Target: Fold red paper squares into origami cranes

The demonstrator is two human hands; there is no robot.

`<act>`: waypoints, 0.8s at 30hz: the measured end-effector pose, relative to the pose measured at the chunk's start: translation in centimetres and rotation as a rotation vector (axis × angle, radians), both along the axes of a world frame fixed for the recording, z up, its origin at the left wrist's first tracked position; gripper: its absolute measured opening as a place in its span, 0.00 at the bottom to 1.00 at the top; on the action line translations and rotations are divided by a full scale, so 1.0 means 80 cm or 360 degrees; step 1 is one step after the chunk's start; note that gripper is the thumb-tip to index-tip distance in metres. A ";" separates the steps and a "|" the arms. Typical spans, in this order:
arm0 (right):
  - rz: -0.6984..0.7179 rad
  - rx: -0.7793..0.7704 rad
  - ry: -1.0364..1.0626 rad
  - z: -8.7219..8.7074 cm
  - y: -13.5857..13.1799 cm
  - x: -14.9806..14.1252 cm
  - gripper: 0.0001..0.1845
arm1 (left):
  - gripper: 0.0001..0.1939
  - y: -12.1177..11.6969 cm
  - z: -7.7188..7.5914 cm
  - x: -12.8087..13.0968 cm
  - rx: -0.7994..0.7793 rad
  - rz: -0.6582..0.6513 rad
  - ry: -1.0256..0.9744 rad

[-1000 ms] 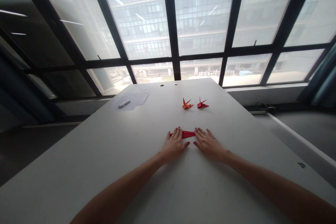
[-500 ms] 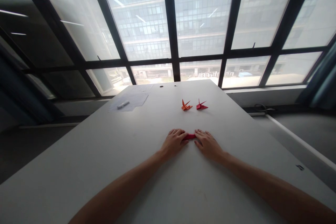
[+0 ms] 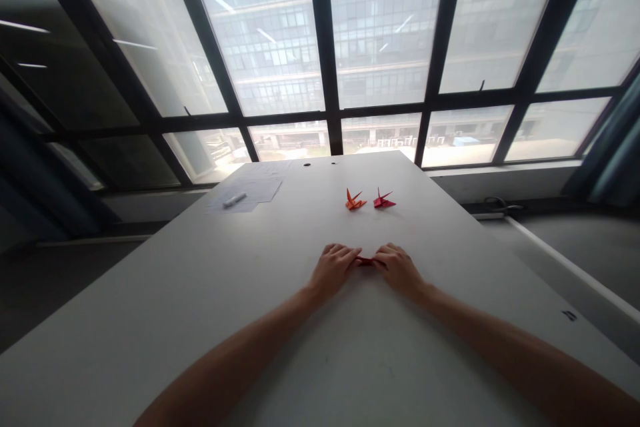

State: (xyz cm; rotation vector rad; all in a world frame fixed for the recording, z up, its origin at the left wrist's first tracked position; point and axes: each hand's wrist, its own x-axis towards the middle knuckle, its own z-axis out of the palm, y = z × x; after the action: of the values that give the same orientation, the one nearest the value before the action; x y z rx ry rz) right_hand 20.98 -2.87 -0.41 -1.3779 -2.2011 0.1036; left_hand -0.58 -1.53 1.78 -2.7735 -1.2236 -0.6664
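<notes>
A small folded red paper (image 3: 365, 260) lies on the white table (image 3: 250, 320), mostly hidden between my two hands. My left hand (image 3: 334, 268) has its fingers curled and pinched on the paper's left end. My right hand (image 3: 399, 267) is curled the same way on the right end. The fingertips of both hands almost meet over the paper. Farther back on the table stand an orange paper crane (image 3: 355, 200) and a red paper crane (image 3: 383, 199), side by side.
White sheets of paper (image 3: 257, 191) with a small white marker-like object (image 3: 234, 200) lie at the table's far left. Large dark-framed windows (image 3: 325, 47) rise behind the table. Floor drops away on both sides of the table.
My hands went from lying flat and apart on a long red strip to curled and close together; much less of the red paper shows now.
</notes>
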 end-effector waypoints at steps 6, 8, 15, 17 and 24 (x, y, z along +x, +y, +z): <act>-0.0178 -0.0155 0.0905 -0.004 0.015 0.003 0.16 | 0.31 0.001 -0.006 0.005 0.0095 0.0390 -0.0676; -0.0145 -0.0287 0.1221 -0.001 0.014 -0.001 0.20 | 0.34 0.007 -0.013 0.009 -0.0235 0.0294 -0.1011; 0.0188 -0.0742 0.1486 0.006 -0.007 -0.021 0.24 | 0.23 0.012 -0.017 0.023 -0.1352 -0.0229 -0.1819; 0.0265 -0.0779 0.1392 0.004 -0.011 -0.024 0.25 | 0.21 0.009 -0.015 0.023 -0.1451 -0.0186 -0.1971; 0.0201 -0.0463 0.1464 0.003 -0.008 -0.018 0.15 | 0.23 -0.001 -0.004 0.018 -0.1687 -0.0278 -0.1729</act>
State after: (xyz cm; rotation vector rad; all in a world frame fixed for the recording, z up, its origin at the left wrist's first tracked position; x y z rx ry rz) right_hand 19.55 -3.47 -0.17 -1.0112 -1.5042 0.9339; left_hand 0.85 -1.58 1.44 -3.3414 -1.8806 -2.3445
